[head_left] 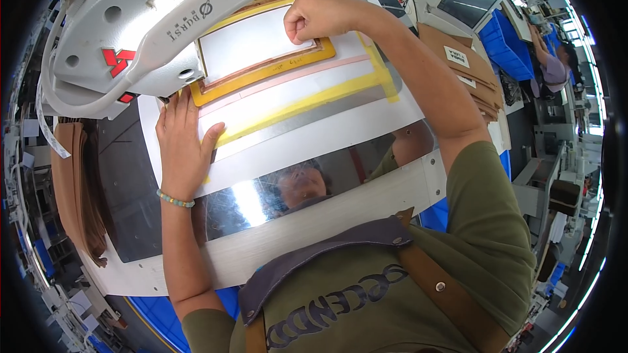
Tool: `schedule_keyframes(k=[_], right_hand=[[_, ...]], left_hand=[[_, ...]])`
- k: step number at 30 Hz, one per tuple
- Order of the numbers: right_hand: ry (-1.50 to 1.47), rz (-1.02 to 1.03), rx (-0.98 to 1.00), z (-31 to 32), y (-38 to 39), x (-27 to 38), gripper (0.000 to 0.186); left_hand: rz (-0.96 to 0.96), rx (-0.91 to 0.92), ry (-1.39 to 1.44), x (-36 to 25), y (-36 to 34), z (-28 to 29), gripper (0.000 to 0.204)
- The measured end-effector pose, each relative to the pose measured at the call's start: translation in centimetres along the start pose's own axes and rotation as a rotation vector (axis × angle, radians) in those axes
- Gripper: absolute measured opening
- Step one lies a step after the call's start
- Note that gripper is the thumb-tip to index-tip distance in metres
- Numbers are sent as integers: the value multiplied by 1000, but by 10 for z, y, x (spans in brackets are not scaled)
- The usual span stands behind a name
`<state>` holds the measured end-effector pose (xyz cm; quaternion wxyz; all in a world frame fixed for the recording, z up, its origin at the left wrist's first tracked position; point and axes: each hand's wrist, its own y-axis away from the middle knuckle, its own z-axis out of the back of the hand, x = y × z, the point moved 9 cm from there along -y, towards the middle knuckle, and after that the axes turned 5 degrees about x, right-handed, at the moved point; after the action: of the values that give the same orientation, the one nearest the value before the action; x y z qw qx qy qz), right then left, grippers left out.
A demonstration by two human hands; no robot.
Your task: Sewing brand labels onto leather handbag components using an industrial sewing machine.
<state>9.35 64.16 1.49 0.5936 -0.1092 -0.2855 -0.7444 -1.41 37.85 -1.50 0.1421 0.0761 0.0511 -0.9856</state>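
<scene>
A yellow rectangular frame (275, 65) with a brown inner edge lies under the machine head, around a white panel (248, 41). My left hand (180, 134) lies flat by the frame's near left corner, fingers stretched out and thumb apart on the white sheet (275, 152). A beaded bracelet is on that wrist. Over the right part of the panel, my right hand (318, 18) is closed, its fingers curled down toward the surface. Whatever its fingertips pinch, if anything, is hidden. Yellow tape (301, 109) runs along the sheet in front of the frame.
A white sewing machine head (124, 26) with a long light-grey arm overhangs the left side. Brown pieces (75, 183) hang at the left edge; more brown pieces (451, 55) are stacked right, near a blue bin (507, 46). A shiny metal plate (314, 183) lies nearest me. Another person works far right.
</scene>
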Motion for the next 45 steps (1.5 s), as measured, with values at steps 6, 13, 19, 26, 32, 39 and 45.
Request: schedule_keyframes(k=[6,13,19,26,32,39,45], right_hand=[[37,-33,13,0,4,0,4],[78,-13,64,-2,7,8,2],[137,-63,123,-5,1,6,4],[446,-111,52,-3,-2,12,11],[177,-49,113,-15,1,21,21],[533,-33,-22,-7,6,24,17],[-94,209,-184,15,-8,57,23]], left_hand=[[-16,4,-59,2,1,-3,73],[-26,-26,-74,3,1,-2,72],[-30,-38,-64,3,2,-2,72],[-28,-18,-65,2,0,-2,71],[-43,-41,-63,1,2,-3,68],[-34,-72,-52,1,2,-2,69],[-33,-112,-10,1,2,-1,67]])
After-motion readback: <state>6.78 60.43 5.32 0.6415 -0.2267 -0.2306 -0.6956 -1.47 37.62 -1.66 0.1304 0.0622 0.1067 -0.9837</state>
